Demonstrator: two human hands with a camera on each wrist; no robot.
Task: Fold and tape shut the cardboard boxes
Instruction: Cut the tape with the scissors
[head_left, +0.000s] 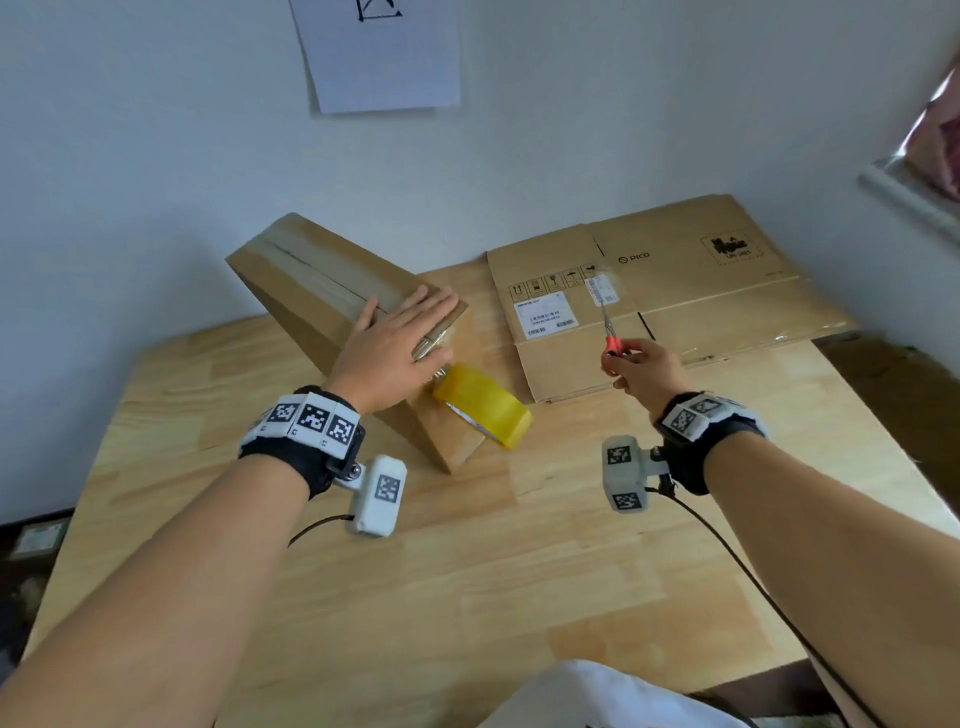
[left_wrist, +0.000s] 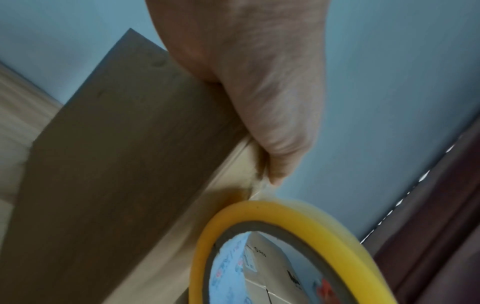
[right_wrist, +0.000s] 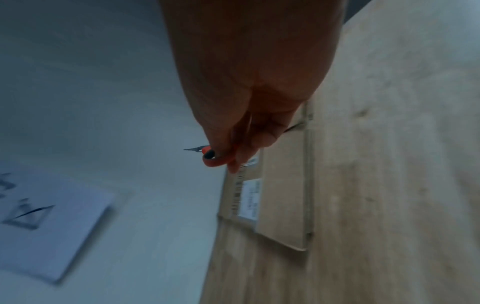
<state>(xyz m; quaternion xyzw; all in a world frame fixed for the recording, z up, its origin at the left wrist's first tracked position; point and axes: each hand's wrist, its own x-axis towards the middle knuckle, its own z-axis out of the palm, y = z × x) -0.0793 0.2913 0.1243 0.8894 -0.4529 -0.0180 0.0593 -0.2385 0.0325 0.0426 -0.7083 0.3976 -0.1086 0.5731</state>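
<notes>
The long cardboard box (head_left: 332, 291) sits tilted on the wooden table (head_left: 415, 571), left of centre — one end down on the wood, the other lifted toward the wall, with a taped seam running along its top face. The left hand (head_left: 395, 343) lies flat on the near end of that face, fingers straight and together, pressing down on the tape. A strip of tape runs off the box edge to the yellow tape roll (head_left: 483, 405), which hangs just beside the box's lower end under the hand. Off to the right, the right hand (head_left: 644, 371) has its fingers curled through the red-handled scissors (head_left: 610, 332), blades pointing away — can't tell if they're parted. Behind it a flattened cardboard box (head_left: 670, 296) with shipping labels lies against the wall.
</notes>
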